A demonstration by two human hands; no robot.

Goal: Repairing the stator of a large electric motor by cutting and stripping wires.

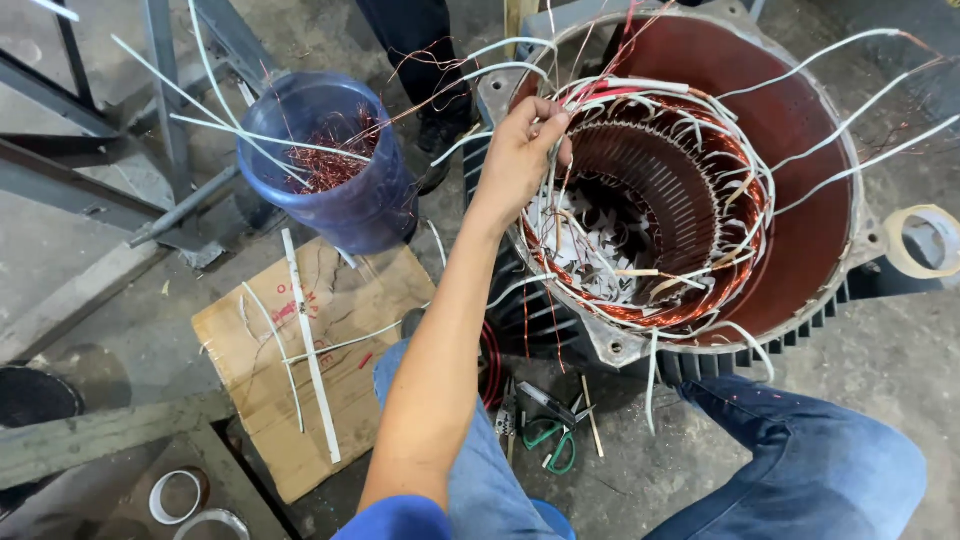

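Fingers (548,118) on stator wires (640,100)

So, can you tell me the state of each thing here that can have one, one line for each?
Left hand: fingers pinched on white and copper wires at the motor's rim.
Right hand: not in view.
Motor: housing open, copper windings exposed, white-sleeved wires sticking out.
Blue bucket: upright, holding scrap copper wire.
Cardboard: flat on the floor, white strips on it.
Scissors: lying on the floor, untouched.
Tape roll: resting beside the motor.
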